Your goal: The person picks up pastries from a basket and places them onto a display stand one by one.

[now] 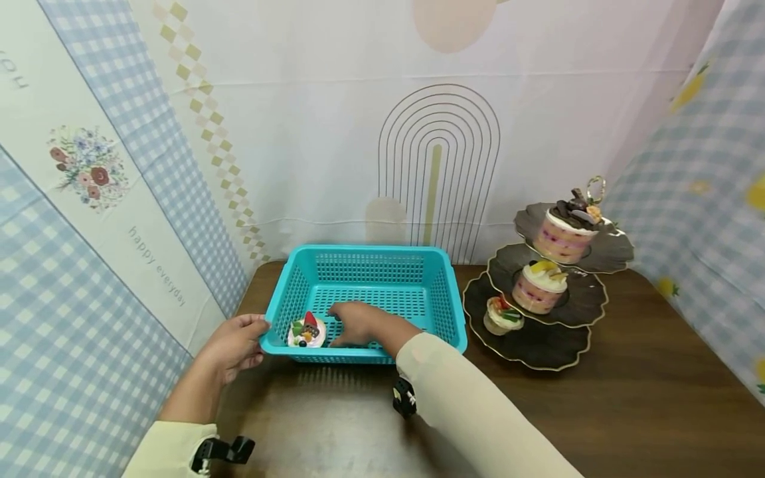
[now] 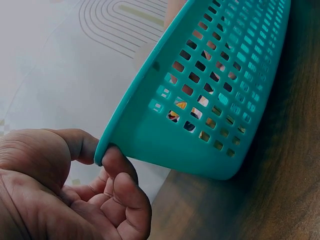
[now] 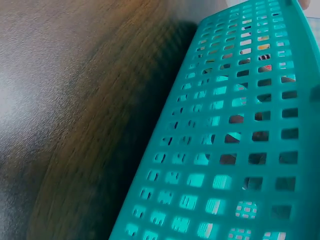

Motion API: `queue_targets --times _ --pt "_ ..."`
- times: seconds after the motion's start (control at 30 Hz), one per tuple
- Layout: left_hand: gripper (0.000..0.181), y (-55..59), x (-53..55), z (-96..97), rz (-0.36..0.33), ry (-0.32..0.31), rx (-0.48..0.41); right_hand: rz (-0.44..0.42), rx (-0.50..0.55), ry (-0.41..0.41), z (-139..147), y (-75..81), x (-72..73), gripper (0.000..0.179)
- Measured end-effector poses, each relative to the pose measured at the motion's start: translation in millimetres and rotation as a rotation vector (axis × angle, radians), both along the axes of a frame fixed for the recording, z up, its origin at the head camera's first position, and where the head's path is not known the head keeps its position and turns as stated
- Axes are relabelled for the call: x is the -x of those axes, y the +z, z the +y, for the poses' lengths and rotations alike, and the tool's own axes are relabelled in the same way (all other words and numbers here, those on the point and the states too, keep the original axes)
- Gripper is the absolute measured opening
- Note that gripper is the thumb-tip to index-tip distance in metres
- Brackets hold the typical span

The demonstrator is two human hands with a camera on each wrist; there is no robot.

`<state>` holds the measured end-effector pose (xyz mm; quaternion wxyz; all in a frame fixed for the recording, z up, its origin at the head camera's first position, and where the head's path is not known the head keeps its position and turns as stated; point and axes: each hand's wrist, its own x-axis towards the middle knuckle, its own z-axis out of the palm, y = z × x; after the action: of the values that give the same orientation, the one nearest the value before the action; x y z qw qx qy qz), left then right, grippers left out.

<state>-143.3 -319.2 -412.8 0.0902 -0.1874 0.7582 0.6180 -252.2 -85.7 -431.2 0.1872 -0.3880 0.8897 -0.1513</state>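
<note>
A turquoise plastic basket (image 1: 382, 249) with slotted walls stands on the table. My left hand (image 1: 236, 345) pinches its rim at the front left corner between thumb and index finger; the left wrist view shows this hand (image 2: 107, 200) close up. Inside the basket, a small fruit-topped cake (image 1: 307, 332) sits in the front left corner. My right hand (image 1: 360, 323) is in the basket just right of the cake, thumb and fingers spread apart with a gap to it. In the right wrist view the basket wall (image 3: 240, 125) hides most of that hand.
A three-tier dark stand with gold edges (image 1: 538, 342) is at the right. It bears a chocolate-topped cake (image 1: 564, 239), a fruit-topped cream cake (image 1: 540, 289) and a small tart (image 1: 501, 318). Patterned cloths (image 1: 335, 153) hang behind and at both sides of the brown table (image 1: 335, 425).
</note>
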Motion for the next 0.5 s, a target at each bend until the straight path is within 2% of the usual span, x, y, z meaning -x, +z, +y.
queue_targets --times 0.5 --pt "0.038 -1.5 0.3 -0.1 -0.002 0.003 -0.003 0.009 -0.054 -0.003 -21 -4.9 -3.2 0.065"
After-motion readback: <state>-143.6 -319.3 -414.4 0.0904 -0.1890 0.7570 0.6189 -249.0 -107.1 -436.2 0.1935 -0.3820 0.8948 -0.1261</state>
